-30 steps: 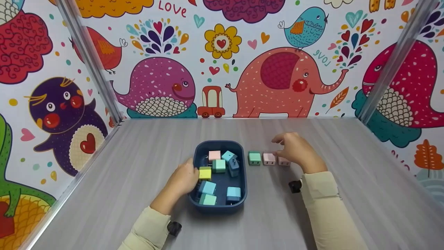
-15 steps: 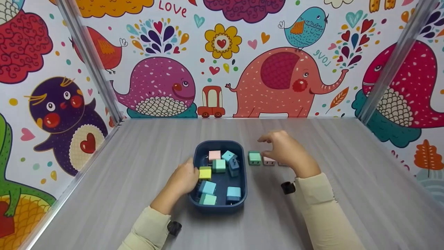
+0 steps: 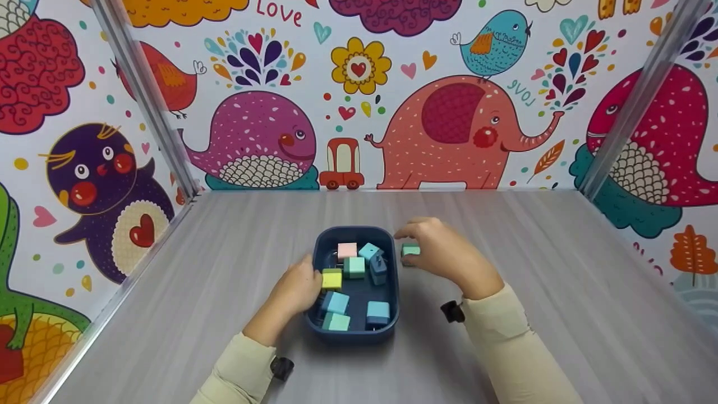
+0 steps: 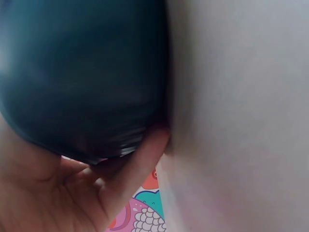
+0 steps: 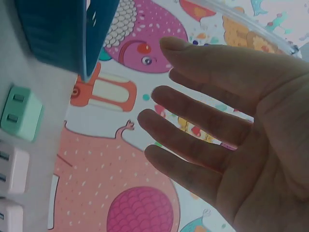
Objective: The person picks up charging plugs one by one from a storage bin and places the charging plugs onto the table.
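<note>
My left hand (image 3: 294, 286) grips the left wall of a dark blue bin (image 3: 394, 303), its thumb at the rim and fingers against the outside in the left wrist view. Inside lie several small USB wall chargers, among them a yellow charger (image 3: 332, 279), a pink charger (image 3: 346, 251) and a light blue charger (image 3: 378, 312). Right of the bin, my right hand (image 3: 443, 252) hovers with spread fingers, holding nothing. Under it, a green charger (image 5: 21, 113) with two ports stands in a row with two pale pink chargers, hidden in the head view.
The bin stands mid-table on a grey wood-grain tabletop (image 3: 235, 247). A wall printed with cartoon animals (image 3: 449, 134) closes off the back, and metal frame posts (image 3: 146, 101) rise at both rear corners. A black wrist camera (image 3: 452, 311) sits at each sleeve.
My right hand has moved left along the row, from above the pink chargers to beside the green one, close to the bin. The left hand and the bin have stayed put.
</note>
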### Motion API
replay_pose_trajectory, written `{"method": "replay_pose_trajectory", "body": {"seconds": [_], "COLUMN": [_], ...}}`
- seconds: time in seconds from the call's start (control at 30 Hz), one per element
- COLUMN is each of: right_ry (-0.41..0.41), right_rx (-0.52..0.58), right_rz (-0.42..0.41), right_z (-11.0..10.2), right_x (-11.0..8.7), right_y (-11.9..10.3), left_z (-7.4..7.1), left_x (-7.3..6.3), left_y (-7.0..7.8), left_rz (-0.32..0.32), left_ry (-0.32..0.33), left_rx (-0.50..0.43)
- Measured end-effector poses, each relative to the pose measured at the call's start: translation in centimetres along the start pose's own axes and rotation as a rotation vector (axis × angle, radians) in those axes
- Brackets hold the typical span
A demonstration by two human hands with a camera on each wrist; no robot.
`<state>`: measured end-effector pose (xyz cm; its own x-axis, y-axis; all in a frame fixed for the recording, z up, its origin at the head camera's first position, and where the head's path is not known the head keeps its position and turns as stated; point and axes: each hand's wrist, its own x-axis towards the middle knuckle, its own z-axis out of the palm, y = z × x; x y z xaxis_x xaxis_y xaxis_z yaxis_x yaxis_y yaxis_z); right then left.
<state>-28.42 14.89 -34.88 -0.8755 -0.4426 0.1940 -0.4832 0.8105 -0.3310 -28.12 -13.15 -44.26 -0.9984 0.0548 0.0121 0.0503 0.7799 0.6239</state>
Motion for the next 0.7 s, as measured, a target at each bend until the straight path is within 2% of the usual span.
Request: {"method": "replay_pose_trajectory", "body": {"seconds": [0.23, 0.7], "right_ry": [-0.05, -0.156], "right_rx": [-0.013, -0.028], "right_rz": [-0.061, -0.13], "right_z": [1.0, 3.0], "right_x": [-0.1, -0.3], "right_y": [-1.7, -3.8], "left_z": [-0.1, -0.1], "left_x": [0.0, 0.0], "left_y": [0.2, 0.1], "left_rz": [-0.007, -0.01], "left_ry": [-0.002, -0.007], "left_rx": [-0.009, -0.001]}}
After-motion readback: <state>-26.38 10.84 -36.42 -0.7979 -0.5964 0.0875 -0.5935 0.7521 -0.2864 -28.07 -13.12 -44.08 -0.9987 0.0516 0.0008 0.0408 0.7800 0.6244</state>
